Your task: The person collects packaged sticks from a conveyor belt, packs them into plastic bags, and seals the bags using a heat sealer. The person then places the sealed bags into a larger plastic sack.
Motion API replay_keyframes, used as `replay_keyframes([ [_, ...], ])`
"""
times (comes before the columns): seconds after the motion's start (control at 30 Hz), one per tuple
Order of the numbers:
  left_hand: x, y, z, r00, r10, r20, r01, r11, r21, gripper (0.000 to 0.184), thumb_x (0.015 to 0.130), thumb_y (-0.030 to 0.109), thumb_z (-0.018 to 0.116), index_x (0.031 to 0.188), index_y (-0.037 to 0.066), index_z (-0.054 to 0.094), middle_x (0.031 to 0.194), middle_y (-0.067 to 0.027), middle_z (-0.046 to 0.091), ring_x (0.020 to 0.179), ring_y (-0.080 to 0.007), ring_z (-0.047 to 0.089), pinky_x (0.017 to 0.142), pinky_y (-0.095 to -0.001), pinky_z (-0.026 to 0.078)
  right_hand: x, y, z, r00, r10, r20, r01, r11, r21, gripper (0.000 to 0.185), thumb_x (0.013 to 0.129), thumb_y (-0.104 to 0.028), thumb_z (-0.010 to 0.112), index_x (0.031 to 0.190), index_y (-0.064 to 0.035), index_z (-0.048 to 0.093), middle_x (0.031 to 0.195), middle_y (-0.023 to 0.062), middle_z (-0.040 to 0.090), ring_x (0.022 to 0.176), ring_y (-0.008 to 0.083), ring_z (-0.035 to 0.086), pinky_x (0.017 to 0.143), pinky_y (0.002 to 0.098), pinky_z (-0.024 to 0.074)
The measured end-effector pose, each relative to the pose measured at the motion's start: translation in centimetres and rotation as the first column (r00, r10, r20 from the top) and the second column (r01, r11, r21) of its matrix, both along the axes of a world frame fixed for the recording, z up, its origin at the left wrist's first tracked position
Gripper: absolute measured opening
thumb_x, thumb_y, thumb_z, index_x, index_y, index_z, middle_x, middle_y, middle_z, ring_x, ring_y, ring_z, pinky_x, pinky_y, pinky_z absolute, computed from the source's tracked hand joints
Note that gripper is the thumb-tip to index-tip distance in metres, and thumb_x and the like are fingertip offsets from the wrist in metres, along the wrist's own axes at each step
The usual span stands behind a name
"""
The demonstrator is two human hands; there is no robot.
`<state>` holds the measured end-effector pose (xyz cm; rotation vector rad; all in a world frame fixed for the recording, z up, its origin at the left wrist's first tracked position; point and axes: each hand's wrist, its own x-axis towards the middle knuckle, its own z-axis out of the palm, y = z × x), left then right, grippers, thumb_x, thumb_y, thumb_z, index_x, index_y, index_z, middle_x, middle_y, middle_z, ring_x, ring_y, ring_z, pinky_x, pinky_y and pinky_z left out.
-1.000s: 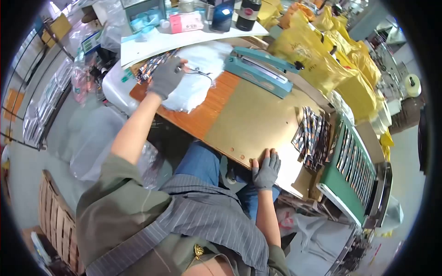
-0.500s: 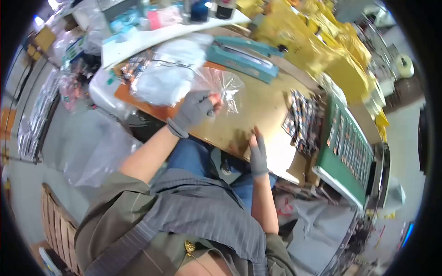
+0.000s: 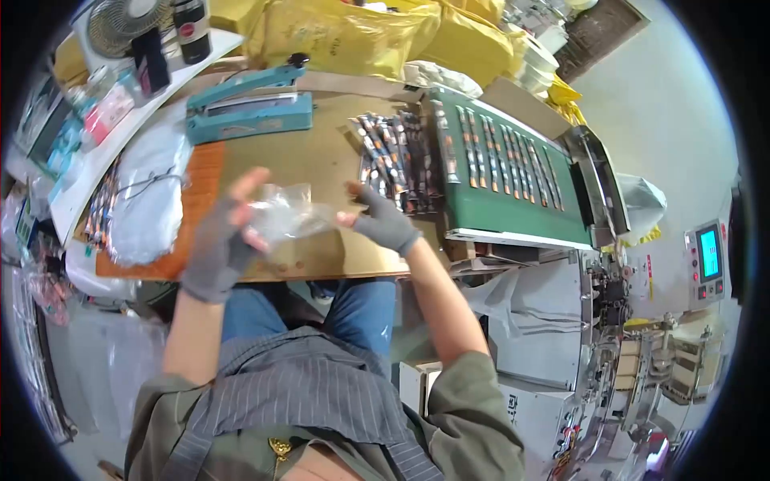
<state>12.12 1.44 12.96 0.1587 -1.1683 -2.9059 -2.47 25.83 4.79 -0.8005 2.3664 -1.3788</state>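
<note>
A clear plastic bag [image 3: 290, 215] is between my two grey-gloved hands, above the front of the work table. My left hand [image 3: 220, 248], smeared by motion, grips the bag's left end with bare fingertips. At the bag's right end is my right hand [image 3: 387, 223]. Its thumb and forefinger are apart, and whether the thumb touches the film I cannot tell. Beyond the right hand lies a pile of slim printed sticks [image 3: 393, 156].
A green conveyor belt [image 3: 501, 212] carries a row of the same sticks. A teal heat sealer [image 3: 249, 112] stands at the back of the table [image 3: 329, 120]. White plastic bags [image 3: 148, 200] lie on an orange board at left. A screen panel [image 3: 707, 252] is at far right.
My view has swung right, bringing the conveyor nearer the middle. Both hands have come together around the bag, and my right hand has risen from the table's front edge.
</note>
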Motion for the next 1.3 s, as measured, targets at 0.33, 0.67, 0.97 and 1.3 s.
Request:
replay_keyframes([
  [0.33, -9.3, -0.7, -16.2, 0.927, 0.115, -0.358, -0.197, -0.663, -0.722, 0.058, 0.091, 0.034, 0.053, 0.136, 0.000, 0.038, 0.122, -0.0290, 0.049, 0.117, -0.0418, 0.045, 0.101, -0.0485, 0.033, -19.1, 27.5, 1.0, 0.284, -0.678, -0.678, 0.937, 0.345, 0.047, 0.085, 0.080, -0.059, 0.058, 0.136, 0.0026, 0.038, 0.134, 0.0276, 0.043, 0.127, 0.0389, 0.038, 0.107, 0.0413, 0.0294],
  [0.67, -13.2, 2.2, -16.1, 0.949, 0.243, -0.199, -0.144, -0.224, -0.964, 0.056, 0.093, 0.031, 0.051, 0.135, -0.004, 0.036, 0.131, -0.0262, 0.044, 0.124, -0.0394, 0.041, 0.105, -0.0422, 0.031, -21.0, 29.4, 2.3, 0.678, -0.687, -0.260, 0.731, 0.667, 0.143, 0.063, 0.088, -0.049, 0.054, 0.130, -0.0034, 0.047, 0.118, 0.0218, 0.058, 0.109, 0.0355, 0.056, 0.093, 0.0391, 0.0415],
  [0.97, -23.3, 9.7, -16.3, 0.953, 0.279, -0.116, -0.162, 0.148, -0.976, 0.079, 0.088, 0.056, 0.049, 0.132, -0.009, 0.035, 0.126, -0.0310, 0.046, 0.118, -0.0418, 0.044, 0.101, -0.0428, 0.034, -14.4, 9.5, 5.2, 0.836, -0.212, -0.505, 0.443, 0.804, 0.396, 0.087, 0.084, -0.061, 0.051, 0.136, 0.0071, 0.032, 0.133, 0.0287, 0.042, 0.123, 0.0386, 0.043, 0.103, 0.0407, 0.0351],
  [1.3, -20.8, 9.5, -16.8, 0.921, 0.288, -0.262, -0.287, 0.048, -0.957, 0.071, 0.089, 0.050, 0.050, 0.131, -0.007, 0.038, 0.122, -0.0316, 0.050, 0.113, -0.0433, 0.049, 0.096, -0.0442, 0.039, -21.5, 20.6, 0.2, 0.772, -0.314, -0.552, 0.593, 0.668, 0.449, 0.074, 0.087, -0.058, 0.047, 0.133, 0.0002, 0.041, 0.135, 0.0267, 0.042, 0.125, 0.0396, 0.041, 0.102, 0.0429, 0.0357],
])
